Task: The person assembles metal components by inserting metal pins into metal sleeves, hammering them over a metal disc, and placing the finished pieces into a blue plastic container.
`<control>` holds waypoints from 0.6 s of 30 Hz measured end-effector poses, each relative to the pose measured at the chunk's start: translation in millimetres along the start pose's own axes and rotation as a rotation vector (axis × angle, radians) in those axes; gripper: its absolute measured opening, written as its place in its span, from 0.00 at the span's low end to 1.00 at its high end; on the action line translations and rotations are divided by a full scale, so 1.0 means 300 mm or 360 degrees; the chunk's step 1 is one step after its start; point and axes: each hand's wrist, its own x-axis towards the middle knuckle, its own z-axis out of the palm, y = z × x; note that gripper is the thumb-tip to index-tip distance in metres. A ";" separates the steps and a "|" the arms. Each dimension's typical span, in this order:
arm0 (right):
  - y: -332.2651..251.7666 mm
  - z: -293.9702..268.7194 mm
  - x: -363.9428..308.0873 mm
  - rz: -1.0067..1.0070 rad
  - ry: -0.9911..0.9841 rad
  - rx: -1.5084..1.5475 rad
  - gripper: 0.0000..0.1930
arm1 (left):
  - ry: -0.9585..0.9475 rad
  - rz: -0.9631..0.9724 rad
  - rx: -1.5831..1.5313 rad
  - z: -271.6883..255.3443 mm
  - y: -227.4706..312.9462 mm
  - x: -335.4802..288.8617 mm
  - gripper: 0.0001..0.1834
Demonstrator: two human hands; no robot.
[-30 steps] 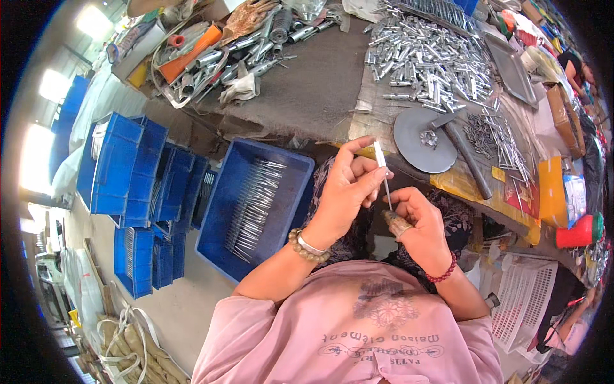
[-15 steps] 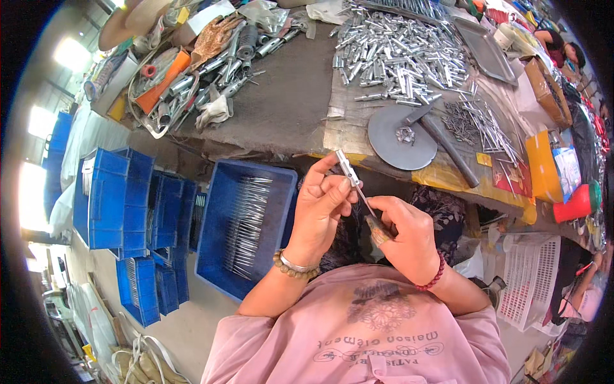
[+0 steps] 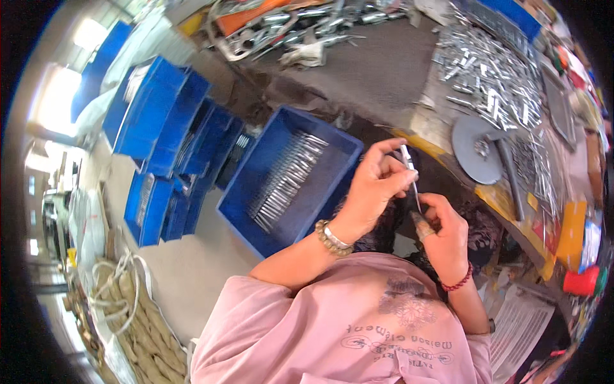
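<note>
Bench [image 3: 377, 77] fills the upper picture, grey-topped, strewn with orange-handled tools at its far edge and a heap of short metal pieces [image 3: 492, 77] toward the right. Near its front edge lies a grey disc [image 3: 476, 150] with a dark bar across it, and beside that a scatter of thin pins [image 3: 537, 173]. Below the bench's left end stands a blue crate [image 3: 339, 166] holding a row of thin metal rods [image 3: 284, 179]; more blue crates [image 3: 160, 121] are stacked further left on the floor.

Both hands meet over the lap, just right of the crate. The left hand [image 3: 374, 192], with a bead bracelet at the wrist, is closed in a pinch on the upper end of a thin rod [image 3: 411, 176]. The right hand [image 3: 444, 233], a red bead band on its wrist, is curled shut around the rod's lower end, thumb on top. The rod runs nearly upright in the picture, tilted slightly, its pale top by the left fingertips and its lower end inside the right fist. Both hands touch it; the left hand lies nearer the crate, the right nearer the disc and pins.
</note>
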 end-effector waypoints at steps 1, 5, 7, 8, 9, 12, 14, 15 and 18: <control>0.005 -0.006 -0.002 0.0165 -0.0092 0.0105 0.21 | -0.0029 -0.0029 -0.0062 -0.002 -0.007 0.003 0.32; 0.000 0.049 0.006 0.0006 -0.0147 0.0217 0.22 | 0.0152 0.0003 0.0032 -0.060 0.010 -0.044 0.30; -0.005 0.031 0.012 -0.0014 -0.0152 0.0226 0.23 | 0.0201 0.0015 0.0100 -0.112 0.023 -0.046 0.30; -0.015 0.026 0.019 -0.0048 -0.0170 0.0246 0.24 | 0.0231 0.0015 0.0114 -0.150 0.044 -0.045 0.30; -0.017 0.004 0.015 -0.0054 -0.0147 0.0210 0.25 | 0.0315 0.0032 0.0298 -0.199 0.070 -0.042 0.31; 0.070 -0.032 -0.006 0.0051 -0.0138 0.0134 0.24 | 0.0611 -0.0056 0.0762 -0.437 0.173 -0.064 0.34; 0.117 -0.049 -0.021 0.0266 -0.0187 0.0200 0.23 | 0.0844 -0.0135 0.1011 -0.675 0.176 -0.090 0.34; 0.144 -0.047 -0.024 0.0302 -0.0243 0.0250 0.24 | 0.0963 -0.0213 0.1054 -0.813 0.151 -0.131 0.33; 0.144 -0.033 -0.010 0.0292 -0.0398 0.0254 0.24 | 0.1269 -0.0579 0.1587 -1.101 0.037 -0.256 0.31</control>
